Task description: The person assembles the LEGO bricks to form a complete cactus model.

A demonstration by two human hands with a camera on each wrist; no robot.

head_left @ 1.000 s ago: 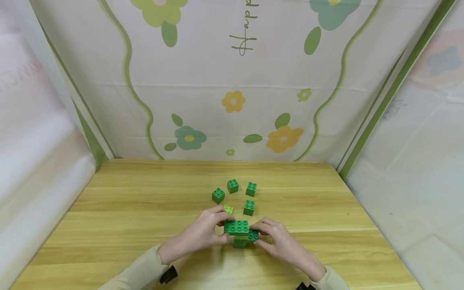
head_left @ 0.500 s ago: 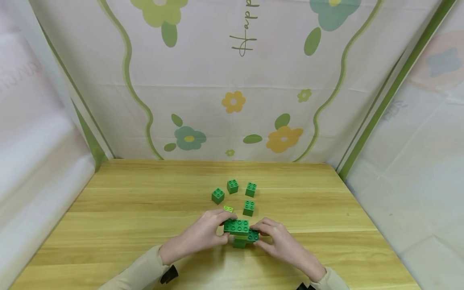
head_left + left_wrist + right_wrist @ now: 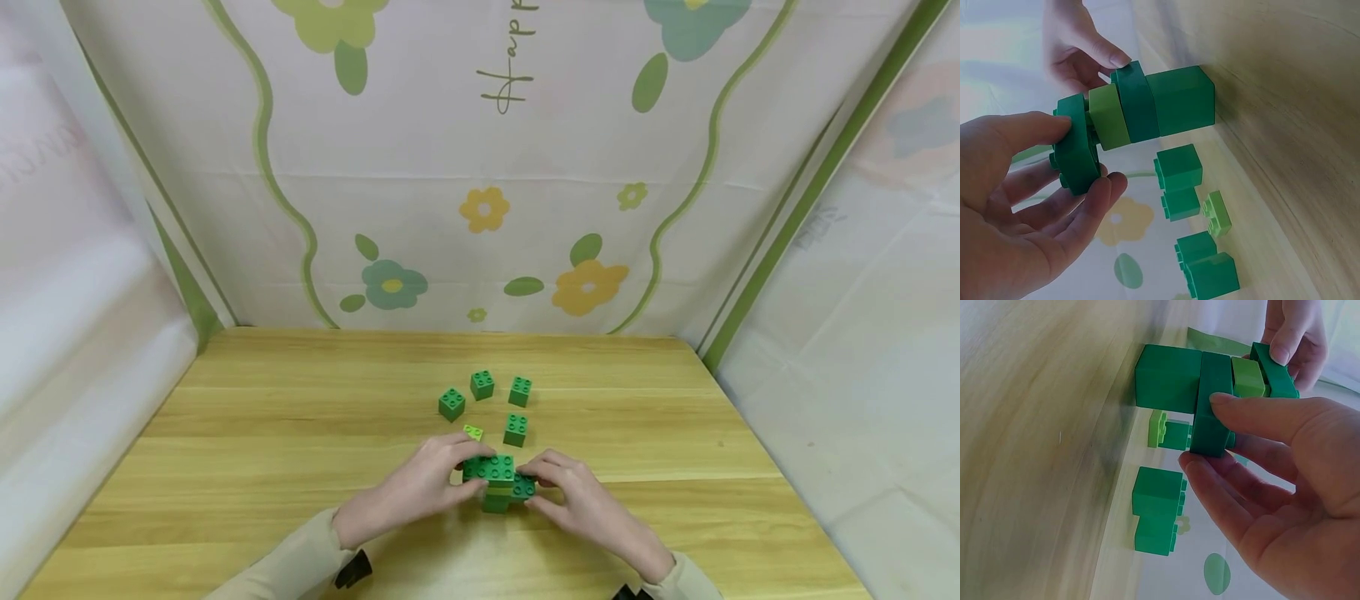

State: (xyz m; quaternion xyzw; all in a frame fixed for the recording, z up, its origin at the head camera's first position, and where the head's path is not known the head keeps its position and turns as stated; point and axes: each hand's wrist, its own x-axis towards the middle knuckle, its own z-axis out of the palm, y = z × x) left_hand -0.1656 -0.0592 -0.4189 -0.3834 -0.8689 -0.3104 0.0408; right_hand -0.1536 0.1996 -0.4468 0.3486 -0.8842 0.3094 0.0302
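Observation:
My left hand [image 3: 420,477] pinches a long green toy building brick [image 3: 1075,147] between thumb and fingers, at the top of a small stack. In the left wrist view this brick is slightly tilted, with a narrow gap to the light green brick [image 3: 1109,115] below it. Under that lies a long dark green brick [image 3: 1210,434], its free end jutting to the right. My right hand [image 3: 581,496] pinches that jutting end with thumb and fingers. A square green brick [image 3: 1185,100] forms the base and stands on the table.
Beyond the stack, several loose square green bricks [image 3: 515,430] stand on the wooden table [image 3: 300,392]. A thin light green brick [image 3: 1219,212] lies nearer the left hand. A flower-printed cloth [image 3: 420,150] hangs behind the table, and pale cloth panels flank it.
My left hand has slid slightly to the right along the top brick, its fingertips now covering more of it. The right hand and the loose bricks stay where they were.

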